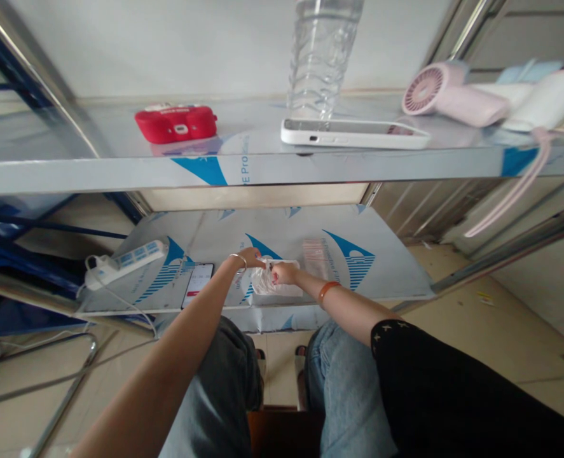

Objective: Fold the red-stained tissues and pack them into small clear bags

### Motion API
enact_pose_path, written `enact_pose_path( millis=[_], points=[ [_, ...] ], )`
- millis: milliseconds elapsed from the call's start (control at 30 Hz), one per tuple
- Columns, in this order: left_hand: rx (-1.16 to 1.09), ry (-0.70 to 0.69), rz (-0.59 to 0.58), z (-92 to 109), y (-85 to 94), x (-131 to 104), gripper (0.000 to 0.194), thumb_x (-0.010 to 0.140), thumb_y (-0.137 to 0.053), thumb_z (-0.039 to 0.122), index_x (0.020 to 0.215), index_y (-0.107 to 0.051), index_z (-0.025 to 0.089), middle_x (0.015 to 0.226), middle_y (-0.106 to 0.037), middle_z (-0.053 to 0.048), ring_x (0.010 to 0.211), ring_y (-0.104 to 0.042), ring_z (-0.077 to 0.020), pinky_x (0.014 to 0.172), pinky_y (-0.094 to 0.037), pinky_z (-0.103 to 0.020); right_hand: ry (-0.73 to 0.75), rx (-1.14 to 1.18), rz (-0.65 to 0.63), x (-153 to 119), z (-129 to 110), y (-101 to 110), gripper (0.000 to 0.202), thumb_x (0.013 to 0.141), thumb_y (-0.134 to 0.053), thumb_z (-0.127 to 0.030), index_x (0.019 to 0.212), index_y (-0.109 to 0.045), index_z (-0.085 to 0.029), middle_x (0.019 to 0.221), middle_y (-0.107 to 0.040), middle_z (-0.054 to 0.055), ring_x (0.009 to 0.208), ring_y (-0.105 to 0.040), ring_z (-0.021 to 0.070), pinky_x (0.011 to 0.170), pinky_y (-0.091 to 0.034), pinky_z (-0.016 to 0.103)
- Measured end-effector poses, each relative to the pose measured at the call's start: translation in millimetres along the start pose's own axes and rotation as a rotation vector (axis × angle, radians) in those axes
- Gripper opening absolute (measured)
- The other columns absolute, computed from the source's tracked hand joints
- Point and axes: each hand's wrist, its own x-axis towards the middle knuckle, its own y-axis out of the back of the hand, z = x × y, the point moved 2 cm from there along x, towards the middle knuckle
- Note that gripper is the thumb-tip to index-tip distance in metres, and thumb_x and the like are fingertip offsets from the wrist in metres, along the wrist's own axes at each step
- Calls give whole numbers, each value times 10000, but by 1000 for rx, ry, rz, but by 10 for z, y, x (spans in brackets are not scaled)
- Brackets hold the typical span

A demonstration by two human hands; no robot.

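On the lower shelf (210, 229), my right hand (285, 273) is narrowed in a pinch on the clear plastic bag (276, 289); my left hand (249, 257) meets its far edge, grip undetermined. Step in hand, I judge: working that edge; next calls for steady fingers. Beyond: striped packet (316, 256) rightward, lit phone (199, 280) leftward.

Toward the upper shelf's (250, 124) right end, a white object (551, 98) runs out of the picture, as does the top of the bottle (323, 70), while by the lower shelf's (224, 232) front edge the phone's (199, 281) text is too small to read and the left hand's (249, 257) and right hand's (285, 273) fingertips blur against the bag (273, 287)
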Motion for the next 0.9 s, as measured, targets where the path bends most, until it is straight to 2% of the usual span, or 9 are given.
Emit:
enact_pose_path(
  millis=[200,367,467,533,633,700,833,900],
  points=[
    [-1,3,-17,0,12,-14,465,684,-684,328,1108,-616,150,1146,-646,-80,1021,-604,-201,799,-456,-211,-92,6,50,-23,-42,159,104,682,-691,-212,766,-711,-154,901,-709,88,823,-639,198,686,-436,218],
    [-16,-20,3,-9,14,-14,433,660,-704,313,1067,-638,180,1089,-672,-60,994,-613,-200,786,-461,-214,-256,156,224,18,25,442,156,724,-650,-240,843,-723,-172,867,-716,66,799,-653,181,670,-441,209],
    [-38,-14,11,-5,22,-9,438,665,-704,312,1071,-640,158,1074,-676,-71,988,-618,-205,789,-468,-218,-229,252,371,38,57,585,187,745,-638,-274,882,-725,-181,887,-715,44,814,-644,151,669,-430,188],
    [-46,-20,16,7,29,-2,442,674,-700,311,1080,-636,147,1078,-675,-73,995,-618,-204,798,-470,-216,-164,322,414,58,54,632,223,755,-633,-312,896,-727,-165,863,-716,43,779,-637,135,646,-421,179],
    [-26,-42,36,27,34,15,415,680,-697,304,1071,-641,177,1082,-677,-53,995,-620,-202,820,-470,-225,-75,359,421,90,32,649,253,758,-634,-342,875,-730,-139,797,-714,38,725,-626,123,602,-400,172],
    [-11,-43,51,35,31,26,398,679,-695,297,1061,-645,196,1087,-676,-42,991,-621,-202,828,-470,-230,-73,337,430,95,32,647,271,764,-628,-370,856,-728,-135,783,-712,39,714,-626,125,580,-387,172],
    [-11,-14,43,38,25,20,402,678,-695,304,1056,-641,177,1078,-676,-47,1007,-615,-203,821,-468,-215,-223,224,440,38,62,618,246,779,-612,-365,866,-720,-163,857,-716,59,767,-645,151,586,-394,185],
    [4,-14,32,46,27,4,405,672,-701,312,1048,-643,172,1073,-676,-49,1009,-613,-204,821,-465,-212,-291,136,335,-3,53,559,208,747,-642,-316,874,-719,-171,880,-717,75,784,-654,176,598,-412,201]
  ],
)
